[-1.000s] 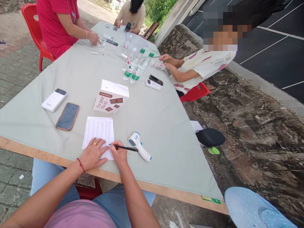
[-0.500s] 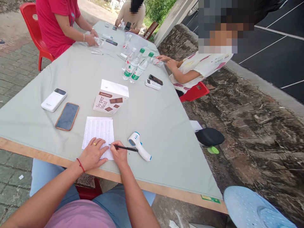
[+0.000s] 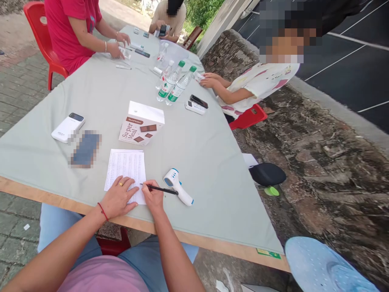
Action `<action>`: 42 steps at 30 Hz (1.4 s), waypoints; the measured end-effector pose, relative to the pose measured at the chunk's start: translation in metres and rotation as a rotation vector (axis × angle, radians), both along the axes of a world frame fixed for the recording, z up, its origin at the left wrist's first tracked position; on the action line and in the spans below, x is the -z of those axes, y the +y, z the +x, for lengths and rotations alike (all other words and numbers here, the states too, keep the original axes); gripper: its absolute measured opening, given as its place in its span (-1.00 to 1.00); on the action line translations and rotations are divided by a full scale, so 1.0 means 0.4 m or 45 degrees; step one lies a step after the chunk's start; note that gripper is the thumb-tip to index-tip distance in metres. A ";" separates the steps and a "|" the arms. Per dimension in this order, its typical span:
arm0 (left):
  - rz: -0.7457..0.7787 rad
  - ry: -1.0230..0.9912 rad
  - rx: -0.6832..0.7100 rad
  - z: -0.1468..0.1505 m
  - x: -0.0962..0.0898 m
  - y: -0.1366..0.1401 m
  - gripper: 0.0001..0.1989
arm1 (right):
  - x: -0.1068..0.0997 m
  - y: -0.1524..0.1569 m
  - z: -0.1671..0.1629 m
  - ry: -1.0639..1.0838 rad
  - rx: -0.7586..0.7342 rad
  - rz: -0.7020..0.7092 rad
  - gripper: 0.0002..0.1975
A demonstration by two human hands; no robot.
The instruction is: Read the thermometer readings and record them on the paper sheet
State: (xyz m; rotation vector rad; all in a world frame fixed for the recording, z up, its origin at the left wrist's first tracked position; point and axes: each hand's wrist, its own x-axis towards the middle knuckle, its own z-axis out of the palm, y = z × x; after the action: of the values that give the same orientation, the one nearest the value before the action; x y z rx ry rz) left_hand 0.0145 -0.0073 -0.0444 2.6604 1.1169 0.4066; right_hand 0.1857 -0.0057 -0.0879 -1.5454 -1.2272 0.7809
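A sheet of paper (image 3: 126,164) covered in small rows of writing lies near the table's front edge. My left hand (image 3: 119,197) rests flat on its lower part, fingers spread, a ring on one finger. In my right hand (image 3: 153,198) a black pen (image 3: 161,188) is gripped, its tip touching or just above the paper's right side. Right of that hand lies a white and blue infrared thermometer (image 3: 178,187), which the pen's back end overlaps in view. Behind the paper stands a white and brown snack box (image 3: 142,123).
To the left lie a white power bank (image 3: 68,127) and a blurred-out phone (image 3: 86,149). Water bottles (image 3: 174,87) stand beyond the box, near a black phone (image 3: 199,101). Several people sit around the table (image 3: 212,174). A light blue hat (image 3: 322,263) is at lower right.
My hands hold nearly the same place; the pen's back end has tilted slightly down. Across the table, the other people's hands have shifted a little around their bottles and a dark device.
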 end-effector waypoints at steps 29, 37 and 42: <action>-0.011 0.003 -0.010 0.002 -0.003 -0.001 -0.55 | -0.003 -0.002 -0.003 -0.002 0.030 -0.013 -0.89; 0.001 -0.009 -0.003 0.000 -0.004 0.000 -0.55 | 0.008 -0.001 0.000 -0.076 0.007 0.007 -0.91; -0.008 0.028 0.013 -0.003 -0.001 0.006 -0.58 | 0.006 -0.006 0.011 -0.240 0.133 0.206 -0.83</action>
State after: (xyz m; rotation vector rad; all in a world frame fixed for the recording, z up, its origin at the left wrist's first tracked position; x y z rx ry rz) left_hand 0.0132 -0.0049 -0.0439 2.6703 1.1090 0.3725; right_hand 0.1901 -0.0083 -0.0903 -1.5618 -1.3004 0.4646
